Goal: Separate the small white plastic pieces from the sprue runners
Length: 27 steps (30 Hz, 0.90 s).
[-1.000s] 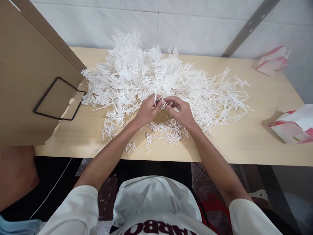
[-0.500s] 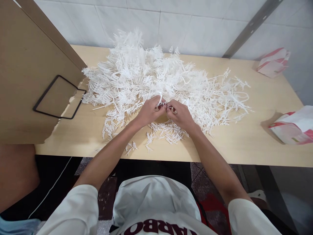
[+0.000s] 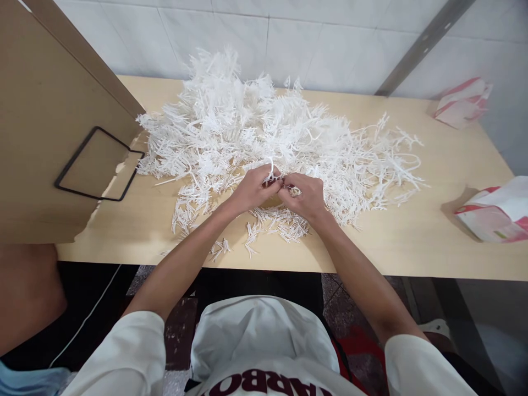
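A large heap of white branched plastic strands [image 3: 247, 126] spreads over the pale wooden table. At the heap's near edge my left hand [image 3: 256, 188] is closed in a pinch on a white plastic strand [image 3: 271, 171], part of which loops up above the fingers. My right hand [image 3: 304, 193] meets it fingertip to fingertip, its thumb and forefinger pinched together with a bit of white showing in the curl of the fingers. What exactly lies between the right fingertips is too small to make out. Short loose white pieces [image 3: 284, 226] lie just below both hands.
A cardboard sheet [image 3: 53, 132] stands at the left, with a black wire frame [image 3: 99, 165] against it. Two red-and-white paper bags, one nearer [image 3: 495, 212] and one farther [image 3: 462, 103], rest on the right. Tiled wall [image 3: 330, 49] closes the back. Another person's bare limb [image 3: 28, 294] shows at far left.
My right hand has rolled slightly, with its fingers curling more and its fingertips shifting a little left and down. My left hand stays nearly in place.
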Available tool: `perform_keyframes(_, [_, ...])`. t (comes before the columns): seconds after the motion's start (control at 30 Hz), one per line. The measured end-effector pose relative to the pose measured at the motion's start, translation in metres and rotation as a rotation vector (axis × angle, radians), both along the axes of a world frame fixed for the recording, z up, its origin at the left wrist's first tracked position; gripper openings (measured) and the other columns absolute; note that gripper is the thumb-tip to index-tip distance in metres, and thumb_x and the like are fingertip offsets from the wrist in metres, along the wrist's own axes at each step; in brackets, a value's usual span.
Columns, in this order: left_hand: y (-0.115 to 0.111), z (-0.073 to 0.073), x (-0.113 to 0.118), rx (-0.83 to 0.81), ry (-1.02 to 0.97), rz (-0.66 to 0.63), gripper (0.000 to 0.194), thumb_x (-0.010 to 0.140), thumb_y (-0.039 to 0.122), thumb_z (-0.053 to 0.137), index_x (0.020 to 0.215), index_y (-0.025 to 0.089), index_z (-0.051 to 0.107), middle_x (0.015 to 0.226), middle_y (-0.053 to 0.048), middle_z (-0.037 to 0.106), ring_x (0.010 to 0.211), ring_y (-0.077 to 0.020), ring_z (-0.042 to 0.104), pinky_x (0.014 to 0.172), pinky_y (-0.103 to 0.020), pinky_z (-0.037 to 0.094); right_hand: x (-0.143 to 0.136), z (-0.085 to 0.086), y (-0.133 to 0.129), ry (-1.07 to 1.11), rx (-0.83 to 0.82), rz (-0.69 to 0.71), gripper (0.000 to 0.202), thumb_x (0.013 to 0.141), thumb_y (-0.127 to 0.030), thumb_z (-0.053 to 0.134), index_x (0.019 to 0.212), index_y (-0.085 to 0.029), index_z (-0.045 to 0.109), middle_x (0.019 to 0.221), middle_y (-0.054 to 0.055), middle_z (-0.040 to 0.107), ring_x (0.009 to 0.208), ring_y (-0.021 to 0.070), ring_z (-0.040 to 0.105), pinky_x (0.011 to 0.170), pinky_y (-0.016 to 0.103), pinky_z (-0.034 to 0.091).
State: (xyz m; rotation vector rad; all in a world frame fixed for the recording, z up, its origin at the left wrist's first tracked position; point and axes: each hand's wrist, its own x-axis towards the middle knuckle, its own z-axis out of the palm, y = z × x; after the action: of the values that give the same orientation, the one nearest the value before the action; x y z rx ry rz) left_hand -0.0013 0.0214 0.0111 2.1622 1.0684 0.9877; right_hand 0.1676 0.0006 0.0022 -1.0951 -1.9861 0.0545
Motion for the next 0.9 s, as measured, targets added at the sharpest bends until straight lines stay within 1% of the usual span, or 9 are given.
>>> perform_keyframes(0.1, [0.0,-0.002,-0.001,0.067,0.058,0.025,0.006,0.084,0.023,0.052,0.08,0.019,0.055,0.081,-0.003,0.062,0.074,-0.0147,0.055,0.068,-0.028,0.041,0.001,-0.001,0.001,0.051,-0.019,0.001,0.01,0.071,-0.016,0.051,0.063,-0.022,0.056,0.061,-0.002,0.063,0.056,0.0119,0.055,0.056,0.026,0.042])
perform_keyframes(0.17, [0.0,-0.003,0.0,0.043,0.034,0.021,0.008,0.086,0.025,0.052,0.081,0.019,0.054,0.079,-0.003,0.062,0.073,-0.0145,0.055,0.067,-0.028,0.041,0.002,0.0,0.002,0.106,-0.016,-0.024,0.009,0.071,-0.017,0.053,0.065,-0.022,0.055,0.062,-0.002,0.062,0.057,0.0121,0.055,0.057,0.027,0.043])
perform_keyframes(0.3, [0.001,-0.001,0.0,-0.168,-0.173,0.028,0.025,0.093,0.042,0.05,0.083,0.019,0.054,0.072,0.0,0.062,0.065,-0.012,0.055,0.066,-0.027,0.043,0.006,0.002,0.006,0.166,-0.031,-0.156,0.014,0.075,-0.023,0.056,0.062,-0.023,0.049,0.055,-0.004,0.049,0.053,0.0116,0.044,0.056,0.029,0.04])
perform_keyframes(0.4, [0.003,0.003,-0.001,-0.271,-0.351,0.022,0.032,0.094,0.048,0.048,0.083,0.019,0.054,0.076,-0.001,0.066,0.069,-0.0111,0.059,0.07,-0.026,0.047,0.006,0.005,0.007,0.274,-0.083,-0.219,0.017,0.084,-0.03,0.055,0.069,-0.024,0.051,0.057,-0.005,0.043,0.053,0.0112,0.04,0.057,0.029,0.039])
perform_keyframes(0.53, [0.006,0.007,-0.004,-0.271,-0.404,0.022,0.036,0.093,0.052,0.051,0.081,0.018,0.056,0.078,-0.002,0.066,0.072,-0.0111,0.06,0.072,-0.026,0.049,0.004,0.009,0.006,0.372,-0.193,-0.157,0.023,0.095,-0.046,0.047,0.093,-0.025,0.057,0.076,-0.001,0.057,0.064,0.0121,0.052,0.061,0.028,0.044])
perform_keyframes(0.6, [0.006,0.007,-0.004,-0.259,-0.393,0.016,0.037,0.092,0.054,0.051,0.081,0.019,0.057,0.077,-0.003,0.066,0.071,-0.0115,0.059,0.072,-0.027,0.049,0.003,0.011,0.005,0.346,-0.204,-0.108,0.029,0.098,-0.048,0.042,0.096,-0.025,0.059,0.086,0.001,0.062,0.075,0.0137,0.057,0.066,0.028,0.047])
perform_keyframes(0.67, [0.006,0.006,-0.004,-0.245,-0.383,0.024,0.038,0.092,0.055,0.05,0.08,0.019,0.056,0.077,-0.003,0.065,0.072,-0.0121,0.059,0.072,-0.028,0.05,0.002,0.011,0.004,0.291,-0.2,-0.063,0.03,0.098,-0.048,0.042,0.097,-0.026,0.061,0.092,0.003,0.063,0.082,0.0147,0.059,0.068,0.029,0.049])
perform_keyframes(0.8, [0.008,0.001,-0.004,-0.224,-0.397,0.085,0.04,0.092,0.059,0.046,0.084,0.02,0.053,0.079,-0.002,0.064,0.074,-0.0131,0.06,0.071,-0.028,0.05,0.002,0.008,0.005,0.237,-0.153,-0.03,0.029,0.093,-0.051,0.051,0.106,-0.027,0.062,0.108,0.005,0.058,0.08,0.0142,0.059,0.062,0.029,0.052])
perform_keyframes(0.9, [0.009,-0.001,-0.003,-0.235,-0.397,0.119,0.042,0.092,0.061,0.044,0.088,0.02,0.053,0.079,-0.002,0.064,0.072,-0.0127,0.06,0.068,-0.027,0.05,0.002,0.005,0.005,0.241,-0.084,-0.054,0.029,0.094,-0.05,0.05,0.103,-0.028,0.064,0.107,0.006,0.057,0.078,0.0147,0.058,0.063,0.031,0.054])
